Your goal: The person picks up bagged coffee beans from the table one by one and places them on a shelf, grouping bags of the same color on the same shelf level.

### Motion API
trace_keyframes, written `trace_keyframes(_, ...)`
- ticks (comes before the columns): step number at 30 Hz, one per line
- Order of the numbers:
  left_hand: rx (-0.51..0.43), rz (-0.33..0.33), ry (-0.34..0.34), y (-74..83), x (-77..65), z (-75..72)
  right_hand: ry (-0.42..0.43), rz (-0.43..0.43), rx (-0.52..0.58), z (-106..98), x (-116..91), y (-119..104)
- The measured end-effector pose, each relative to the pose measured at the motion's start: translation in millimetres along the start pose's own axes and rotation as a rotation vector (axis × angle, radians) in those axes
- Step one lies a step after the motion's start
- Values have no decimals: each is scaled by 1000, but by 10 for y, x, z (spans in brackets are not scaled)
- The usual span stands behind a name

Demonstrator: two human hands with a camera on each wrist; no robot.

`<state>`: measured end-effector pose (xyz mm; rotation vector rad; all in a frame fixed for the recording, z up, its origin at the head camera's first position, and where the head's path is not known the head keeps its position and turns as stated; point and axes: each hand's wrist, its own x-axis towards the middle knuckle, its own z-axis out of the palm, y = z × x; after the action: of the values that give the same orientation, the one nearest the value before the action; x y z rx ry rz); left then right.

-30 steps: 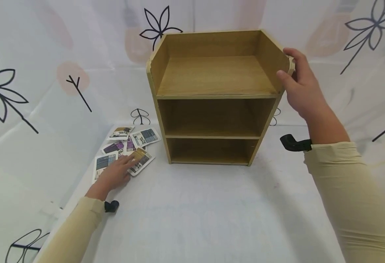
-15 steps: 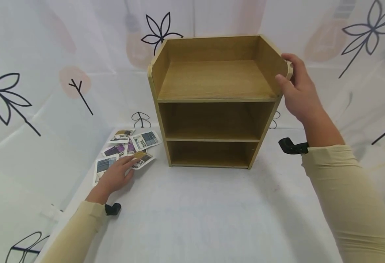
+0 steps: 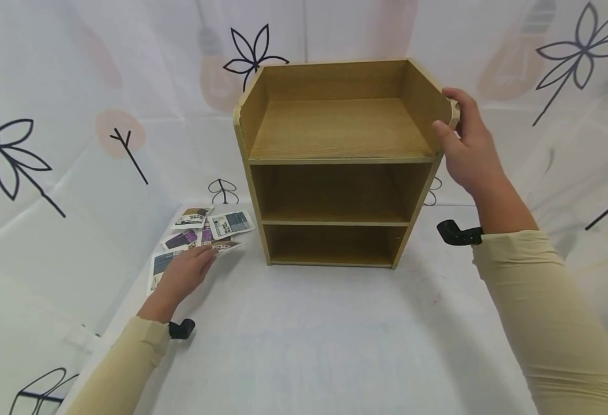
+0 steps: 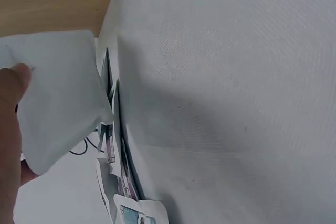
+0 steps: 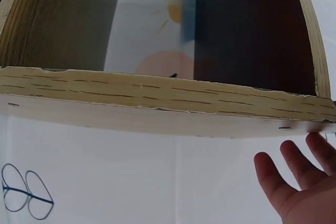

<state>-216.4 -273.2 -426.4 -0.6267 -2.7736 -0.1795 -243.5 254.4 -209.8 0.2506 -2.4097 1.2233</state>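
My left hand (image 3: 181, 276) pinches a small flat packet (image 4: 63, 87) at the left of the table. In the left wrist view its plain white back faces the camera, thumb pressed on it, and the packet stands tilted up off the others. Only a thin strip of its printed front shows in the head view. My right hand (image 3: 470, 153) grips the upper right side panel of a wooden shelf unit (image 3: 340, 129), thumb on the inner face. Three fingers (image 5: 270, 174) show beside the panel in the right wrist view.
Several printed packets (image 3: 231, 223) lie overlapping beside the shelf's left side. The shelf has an open top tray above two compartments. A white cloth (image 3: 325, 340) covers the table, and a patterned sheet (image 3: 127, 69) hangs behind and at the left.
The packet under my left hand has been lifted and tipped up, so its printed face has nearly turned out of view. My right hand stays on the shelf; the head view has shifted slightly.
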Motion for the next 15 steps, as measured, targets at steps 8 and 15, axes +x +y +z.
trace_keyframes(8,19,-2,-7,43,-15,-26,-1,-17,4,1,12,43)
trace_keyframes(15,-33,-60,15,118,7,-152,5,-12,-1,2,11,48)
